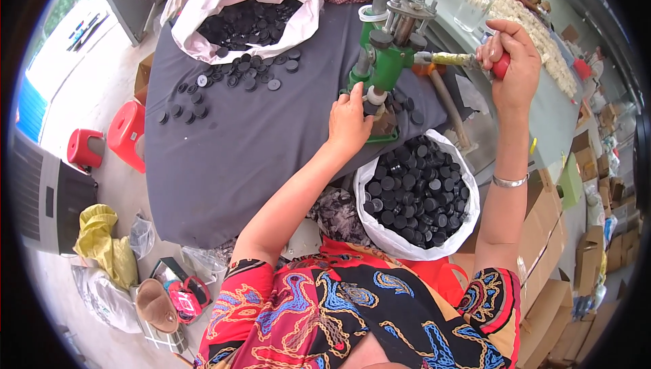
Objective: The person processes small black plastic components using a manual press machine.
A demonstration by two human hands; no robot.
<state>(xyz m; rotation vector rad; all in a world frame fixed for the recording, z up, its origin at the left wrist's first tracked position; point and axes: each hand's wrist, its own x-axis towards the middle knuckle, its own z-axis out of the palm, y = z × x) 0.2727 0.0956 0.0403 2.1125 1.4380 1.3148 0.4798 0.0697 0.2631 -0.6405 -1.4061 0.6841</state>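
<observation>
A green hand press (388, 64) with a steel column stands at the table's right edge. My right hand (513, 57) is closed around the red knob (501, 66) of its lever, raised to the right. My left hand (349, 124) lies against the left of the press's lower part, fingers stretched out and thumb apart. Between thumb and forefinger, a dark round cap (370, 107) sits beneath the white plunger tip (376, 95); whether my fingers touch it I cannot tell. Just below the press, a white sack (468, 228) holds many black caps (413, 193).
At the far left of the dark cloth-covered table (237, 159) stands another white sack (186, 27) of black pieces, with loose black discs (251, 74) spilled before it. A hammer (449, 105) lies right of the press. Red stools (127, 132) stand left; cardboard boxes (542, 233) right. People work at the far right.
</observation>
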